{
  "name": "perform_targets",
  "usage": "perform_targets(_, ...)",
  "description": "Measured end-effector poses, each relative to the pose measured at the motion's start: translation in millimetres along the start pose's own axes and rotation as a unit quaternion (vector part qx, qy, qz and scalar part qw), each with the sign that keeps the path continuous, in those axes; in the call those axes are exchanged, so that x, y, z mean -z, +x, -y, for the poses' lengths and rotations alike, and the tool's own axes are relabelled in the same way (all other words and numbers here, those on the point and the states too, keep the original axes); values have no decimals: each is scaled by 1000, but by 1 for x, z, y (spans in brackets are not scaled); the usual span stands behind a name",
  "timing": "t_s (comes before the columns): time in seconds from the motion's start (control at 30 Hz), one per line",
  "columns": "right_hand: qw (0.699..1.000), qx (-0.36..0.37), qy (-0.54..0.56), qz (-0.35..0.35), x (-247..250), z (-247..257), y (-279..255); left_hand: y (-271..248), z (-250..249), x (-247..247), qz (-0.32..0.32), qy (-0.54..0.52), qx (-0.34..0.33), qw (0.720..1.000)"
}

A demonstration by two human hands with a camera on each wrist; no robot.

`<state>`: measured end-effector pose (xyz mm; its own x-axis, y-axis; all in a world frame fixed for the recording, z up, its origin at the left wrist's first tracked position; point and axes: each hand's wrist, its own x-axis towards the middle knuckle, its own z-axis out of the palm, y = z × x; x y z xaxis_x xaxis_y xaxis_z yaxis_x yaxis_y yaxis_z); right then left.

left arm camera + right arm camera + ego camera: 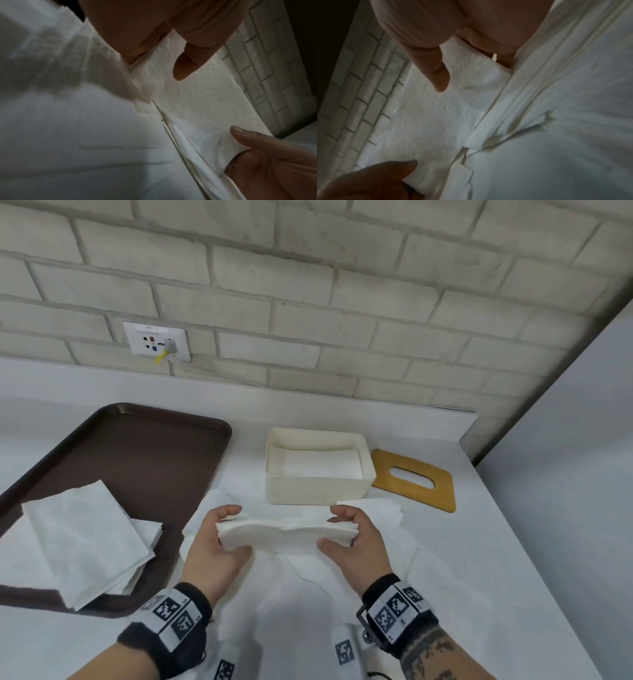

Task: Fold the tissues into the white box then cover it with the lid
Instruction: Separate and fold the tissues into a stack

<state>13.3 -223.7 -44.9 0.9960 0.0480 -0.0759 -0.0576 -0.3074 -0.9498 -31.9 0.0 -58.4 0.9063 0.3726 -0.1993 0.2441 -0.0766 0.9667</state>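
Both hands [219,546] [349,539] pinch folded tissues [287,537] — seemingly airborne.

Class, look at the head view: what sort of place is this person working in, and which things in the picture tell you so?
Probably a kitchen or pantry counter, though that is a guess: a white counter runs along a pale brick wall with a wall socket, and a brown serving tray lies on it.

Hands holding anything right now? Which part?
Both hold one folded tissue stack: left hand pinches its left end, right hand its right end.
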Motion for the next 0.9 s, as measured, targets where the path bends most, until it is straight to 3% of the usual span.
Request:
perform_targets(0.17, 1000, 10, 13, 20, 0, -2, 8, 5, 1, -1, 10, -42, 4, 999)
perform_targets(0.6, 998, 32, 56, 7, -2, 11, 8, 5, 1, 9, 42, 33, -19, 998)
perform_targets(0.67, 999, 37, 14, 4, 4, 18, 7, 4, -2, 12, 47, 52, -17, 997)
perform_targets(0.77, 989, 100, -105, 9, 12, 38, 6, 4, -10, 16, 61, 79, -24, 995)
perform_targets(0.83, 955, 164, -241, 56, 12, 57, 3, 3, -18, 17, 75, 110, -40, 990)
perform_targets(0.9, 894, 206, -377, 132, 3, 75, 2, 0, -29, 16, 91, 133, -52, 986)
